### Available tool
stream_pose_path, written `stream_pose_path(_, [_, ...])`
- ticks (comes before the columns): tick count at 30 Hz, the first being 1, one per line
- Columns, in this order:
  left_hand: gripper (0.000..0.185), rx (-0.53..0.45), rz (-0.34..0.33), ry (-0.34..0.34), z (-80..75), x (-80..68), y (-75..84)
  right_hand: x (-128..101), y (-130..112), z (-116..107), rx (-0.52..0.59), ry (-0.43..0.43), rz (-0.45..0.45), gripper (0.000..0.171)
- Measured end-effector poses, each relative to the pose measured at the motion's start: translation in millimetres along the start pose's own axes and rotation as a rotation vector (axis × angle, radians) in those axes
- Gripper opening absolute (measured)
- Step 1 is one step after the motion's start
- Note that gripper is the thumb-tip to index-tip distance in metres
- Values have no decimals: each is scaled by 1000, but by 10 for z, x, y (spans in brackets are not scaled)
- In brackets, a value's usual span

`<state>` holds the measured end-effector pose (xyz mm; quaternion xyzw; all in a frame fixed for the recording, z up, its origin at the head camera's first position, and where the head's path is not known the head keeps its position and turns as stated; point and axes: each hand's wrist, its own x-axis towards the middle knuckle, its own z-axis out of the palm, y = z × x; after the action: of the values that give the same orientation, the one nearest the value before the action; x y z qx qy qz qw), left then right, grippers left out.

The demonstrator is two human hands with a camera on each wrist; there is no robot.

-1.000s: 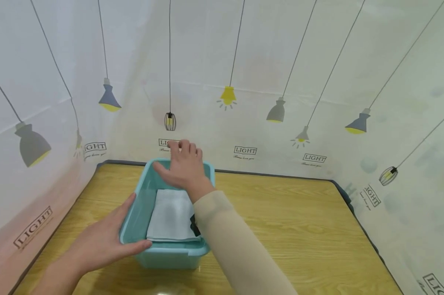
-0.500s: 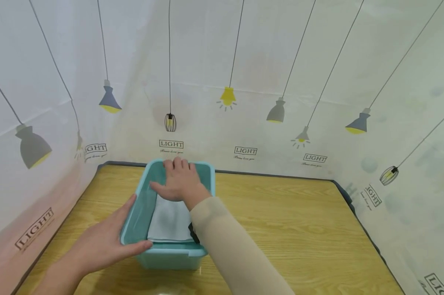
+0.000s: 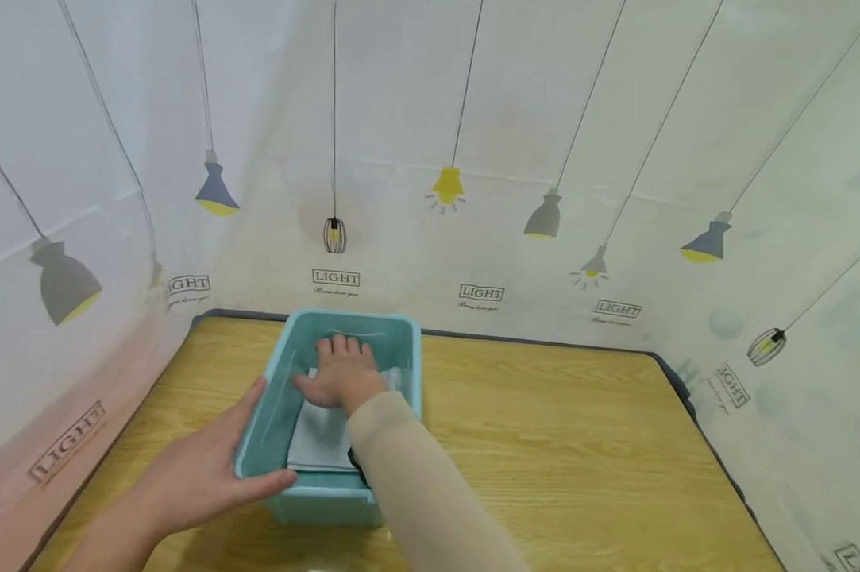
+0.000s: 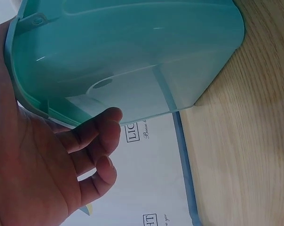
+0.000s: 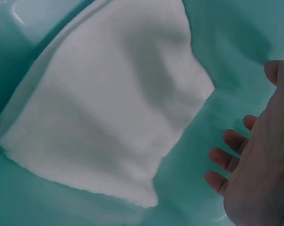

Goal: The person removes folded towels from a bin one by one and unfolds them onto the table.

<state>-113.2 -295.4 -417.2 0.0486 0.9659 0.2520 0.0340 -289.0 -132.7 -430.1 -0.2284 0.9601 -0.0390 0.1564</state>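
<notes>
A teal plastic bin (image 3: 322, 506) stands on the table with a folded white towel (image 3: 318, 446) lying inside. My left hand (image 3: 201, 469) holds the bin's near left corner, thumb along the front rim and index finger up the left side. In the left wrist view its other fingers bend loosely outside the bin wall (image 4: 132, 42). My right hand (image 3: 338, 377) is down inside the bin, spread palm-down over the towel's far end. In the right wrist view its fingers (image 5: 224, 160) point toward the towel (image 5: 109, 94) and grip nothing; part of the hand is cut off.
The wood-grain table (image 3: 558, 445) extends to the right of the bin. A pale backdrop (image 3: 401, 103) printed with lamps and "LIGHT" rises behind and at both sides. A dark edging (image 3: 515, 340) runs along the table's far edge.
My right hand has come down from over the bin's far rim into the bin, above the towel, and a little nearer to me. My left hand has kept its place at the corner.
</notes>
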Motion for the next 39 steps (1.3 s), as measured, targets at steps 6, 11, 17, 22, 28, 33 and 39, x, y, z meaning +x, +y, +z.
stream_pose_path(6, [128, 42, 34, 52, 18, -21, -1, 158, 87, 143, -1, -71, 61, 87])
stream_pose_path(11, [128, 47, 51, 63, 25, -34, -10, 263, 126, 250, 29, -133, 89, 89])
stream_pose_path(17, [128, 52, 54, 63, 23, -30, 2, 284, 148, 329, 86, -175, 129, 91])
stream_pose_path(22, [128, 55, 54, 70, 24, -40, 4, 167, 134, 269, 128, -175, 117, 93])
stream_pose_path(28, [127, 66, 52, 77, 27, -58, -3, 85, 106, 215, 135, -179, 125, 89])
stream_pose_path(33, [126, 66, 46, 74, 34, -64, -9, 58, 107, 200, 119, -187, 135, 86])
stream_pose_path(39, [126, 68, 44, 66, 30, -61, -7, -102, 89, 72, 108, -189, 109, 84])
